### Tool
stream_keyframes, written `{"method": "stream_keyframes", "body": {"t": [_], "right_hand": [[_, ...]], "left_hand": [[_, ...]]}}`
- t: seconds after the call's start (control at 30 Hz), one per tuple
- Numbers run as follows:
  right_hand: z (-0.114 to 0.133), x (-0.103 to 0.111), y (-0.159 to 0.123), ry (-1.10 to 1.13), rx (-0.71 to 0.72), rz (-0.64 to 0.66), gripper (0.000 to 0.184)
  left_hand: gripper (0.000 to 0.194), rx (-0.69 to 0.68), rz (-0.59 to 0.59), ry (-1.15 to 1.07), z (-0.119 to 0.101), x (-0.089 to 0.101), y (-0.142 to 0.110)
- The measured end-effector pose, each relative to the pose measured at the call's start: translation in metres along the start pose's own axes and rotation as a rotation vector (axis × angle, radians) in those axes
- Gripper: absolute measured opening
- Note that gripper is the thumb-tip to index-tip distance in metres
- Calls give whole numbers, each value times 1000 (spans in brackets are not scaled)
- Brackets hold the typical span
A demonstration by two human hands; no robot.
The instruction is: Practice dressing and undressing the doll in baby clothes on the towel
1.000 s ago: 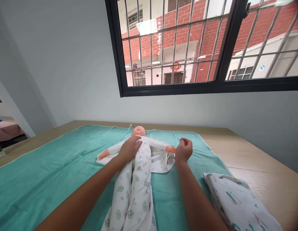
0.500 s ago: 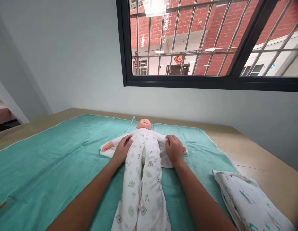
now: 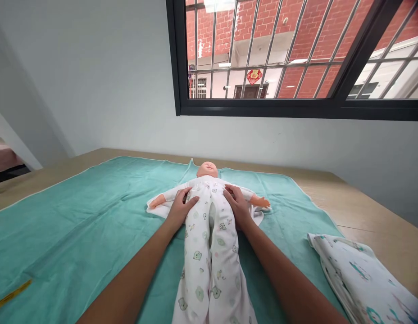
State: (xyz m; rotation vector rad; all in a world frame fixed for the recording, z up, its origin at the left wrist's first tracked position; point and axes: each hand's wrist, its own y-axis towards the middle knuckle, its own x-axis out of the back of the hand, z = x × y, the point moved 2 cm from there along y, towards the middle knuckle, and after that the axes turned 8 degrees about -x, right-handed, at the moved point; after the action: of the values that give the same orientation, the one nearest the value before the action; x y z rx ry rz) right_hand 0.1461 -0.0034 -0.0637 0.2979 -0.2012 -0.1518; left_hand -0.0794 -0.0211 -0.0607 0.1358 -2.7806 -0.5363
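Observation:
A baby doll lies on its back with its head toward the wall, its arms spread out. White printed baby pants, patterned with small green animals, lie over its front, with the legs stretching toward me. A white top with long sleeves shows beneath. My left hand rests on the left side of the pants near the waist, thumb apart from the fingers. On the opposite side, my right hand lies with its fingers on the pants' edge. Both hands touch the fabric from above.
A green cloth covers much of the wooden table. Folded white printed fabric lies at the right. A yellow measuring strip shows at the lower left. Behind stand a wall and a barred window.
My right hand has moved inward from the white cloth at the doll's side onto the pants, uncovering the doll's hand. My left hand stays by the waist. The view has shifted slightly.

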Motion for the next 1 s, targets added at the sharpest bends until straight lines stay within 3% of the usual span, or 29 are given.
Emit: {"method": "stream_keyframes", "body": {"t": [0.33,0.53,0.73,1.0], "right_hand": [[0,3,2,-76,-36,37,37],[0,4,0,-193,27,39,35],[-1,5,-4,-272,20,27,47],[-4,4,-4,-236,-10,65,53]], "left_hand": [[49,2,27,14,-7,0,-4],[38,-25,7,95,-9,-1,-8],[37,-51,-2,210,-9,-3,-11],[34,-83,10,183,-9,-7,-12]]}}
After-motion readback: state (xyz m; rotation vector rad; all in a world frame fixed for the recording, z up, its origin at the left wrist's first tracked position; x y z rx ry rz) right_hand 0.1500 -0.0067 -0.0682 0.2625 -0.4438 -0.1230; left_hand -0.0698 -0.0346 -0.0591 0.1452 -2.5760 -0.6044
